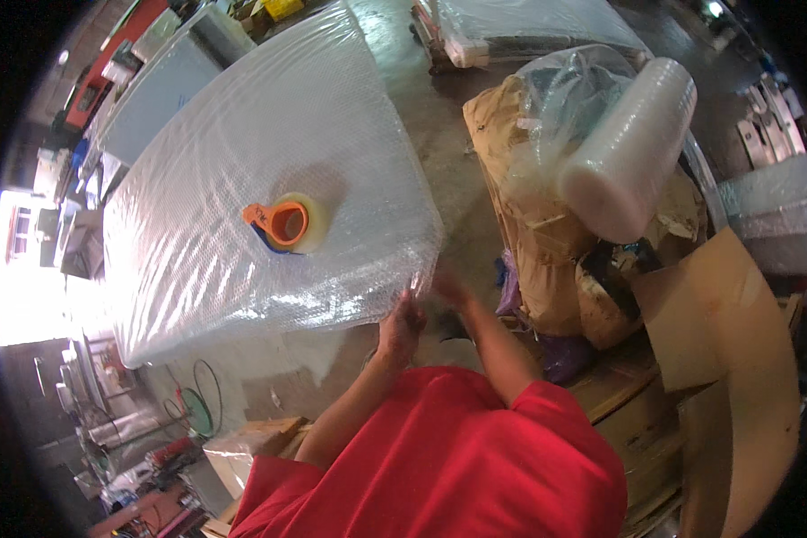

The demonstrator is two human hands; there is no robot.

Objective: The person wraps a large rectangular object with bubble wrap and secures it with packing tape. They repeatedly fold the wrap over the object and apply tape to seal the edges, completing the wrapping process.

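Observation:
A large flat slab wrapped in clear bubble wrap (269, 134) lies before me, its near right corner close to my body. My left hand (403, 325) is closed on the bubble wrap at that corner, fingertips pinching its edge. Just round the corner, on the right side, my right hand (450, 289) is up against the wrap; its fingers are blurred and partly hidden. On top of the slab rests an orange tape dispenser (289, 222) with a roll of clear yellowish tape (316, 224), out of reach of both hands' present grip.
To the right, a big roll of bubble wrap (632, 148) lies on a brown paper-covered bundle (538, 242). Bent cardboard sheets (726, 314) stand nearer on that side. Another plastic-wrapped stack (538, 27) is at the back. A green reel with hose (193, 411) sits at left.

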